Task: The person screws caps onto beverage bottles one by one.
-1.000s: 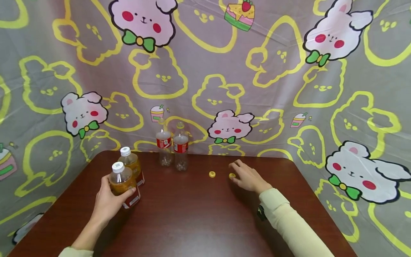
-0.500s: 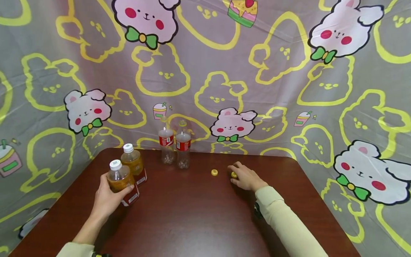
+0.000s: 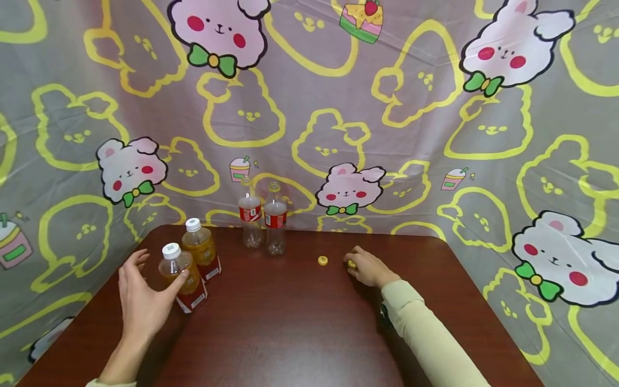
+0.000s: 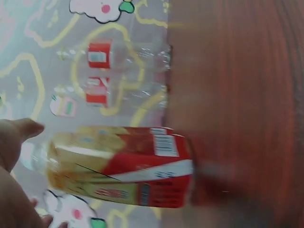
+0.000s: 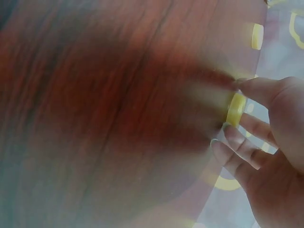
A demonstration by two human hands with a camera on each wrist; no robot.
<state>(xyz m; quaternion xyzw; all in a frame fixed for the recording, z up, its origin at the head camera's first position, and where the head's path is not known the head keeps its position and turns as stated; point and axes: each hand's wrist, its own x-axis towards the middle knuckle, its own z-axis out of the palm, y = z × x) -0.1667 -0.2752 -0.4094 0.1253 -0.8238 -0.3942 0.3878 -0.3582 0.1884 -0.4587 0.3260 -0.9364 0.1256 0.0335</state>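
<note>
Right wrist view: a yellow cap (image 5: 235, 110) is pinched between the thumb and fingers of the right hand (image 5: 266, 142), close against the counter (image 3: 300, 328). By the head view, this cap is placed on the right half of the counter, toward the far edge, and is partly covered by the hand. Just to its left, a second cap (image 3: 322, 260), also yellow, is seen lying flat on the wood, with nothing touching it.

On the other side, the left hand (image 3: 142, 301) is spread beside the front bottle (image 3: 193, 291), with the thumb stretched across in front of it; whether the bottle is touched cannot be told. This bottle is topped with a white lid (image 3: 171, 250) and wrapped low down in a red and white label. Right behind it, a back bottle (image 3: 203, 250) of the same kind is set upright.

Near the far edge, two clear bottles with red labels are stood close together, one on the left (image 3: 250, 215) and one on the right (image 3: 275, 220). Behind everything, a grey cloth (image 3: 411, 145) printed with rabbits and yellow outlines is hung.
</note>
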